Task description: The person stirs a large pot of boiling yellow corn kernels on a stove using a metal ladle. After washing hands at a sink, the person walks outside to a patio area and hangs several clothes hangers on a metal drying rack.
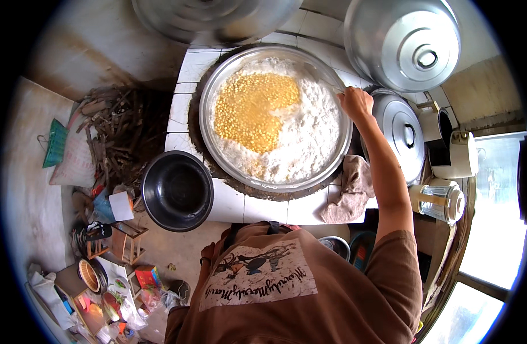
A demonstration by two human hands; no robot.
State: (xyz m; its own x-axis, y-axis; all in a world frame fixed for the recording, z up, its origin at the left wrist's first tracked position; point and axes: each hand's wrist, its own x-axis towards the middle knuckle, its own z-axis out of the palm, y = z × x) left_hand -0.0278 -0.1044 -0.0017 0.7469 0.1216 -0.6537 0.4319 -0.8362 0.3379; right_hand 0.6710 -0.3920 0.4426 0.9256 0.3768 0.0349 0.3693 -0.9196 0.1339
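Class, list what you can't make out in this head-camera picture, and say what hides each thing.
All in the head view:
Left hand: mostly hidden behind the shirt.
Right hand: its own back hides the palm, so whether it holds anything is unclear.
Floor of the pan: covered by white powder and yellow kernels.
Leftmost lid: cut off by the top edge.

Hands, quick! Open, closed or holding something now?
Left hand: mostly hidden; can't tell.
Right hand: closed at the rim of the big, round, silver metal basin; can't tell whether it holds anything.
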